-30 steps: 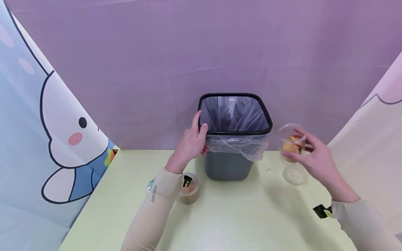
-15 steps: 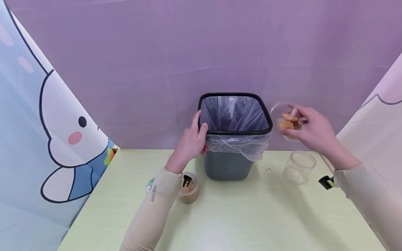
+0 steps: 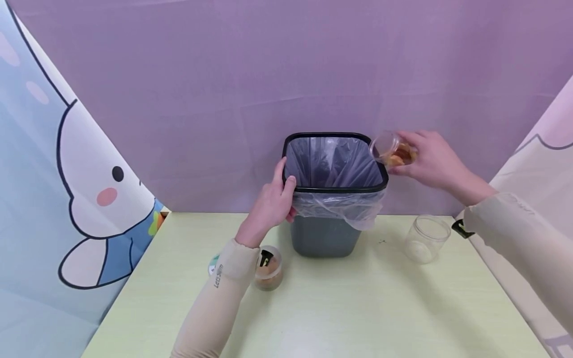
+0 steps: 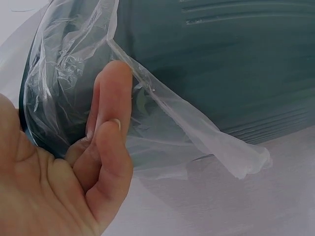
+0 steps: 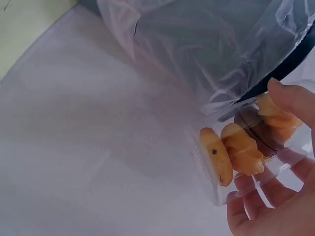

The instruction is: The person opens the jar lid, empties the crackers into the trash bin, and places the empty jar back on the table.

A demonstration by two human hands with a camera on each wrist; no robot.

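Note:
A grey trash bin (image 3: 326, 238) with a black rim stands upright on the table, lined with a clear plastic bag (image 3: 332, 161) folded over the rim. My left hand (image 3: 271, 203) grips the rim at its left side. In the left wrist view, several fingers (image 4: 113, 98) lie against the bag outside the bin. My right hand (image 3: 434, 160) holds a clear plastic jar (image 3: 384, 144), raised and tilted on its side, its mouth over the bin's right rim. Several cookies (image 5: 241, 150), yellowish and one dark, lie inside that jar.
An empty clear jar (image 3: 428, 240) stands upright right of the bin. Left of the bin is a small clear tub (image 3: 269, 278) with brownish contents, partly behind the left sleeve. A round green-and-white thing (image 3: 213, 265) shows past that sleeve. A purple cloth (image 3: 215, 124) hangs behind.
My right hand has lifted the cookie jar away from the empty jar, moved it up and left to the bin's rim, and tilted it over. My left hand has stayed put.

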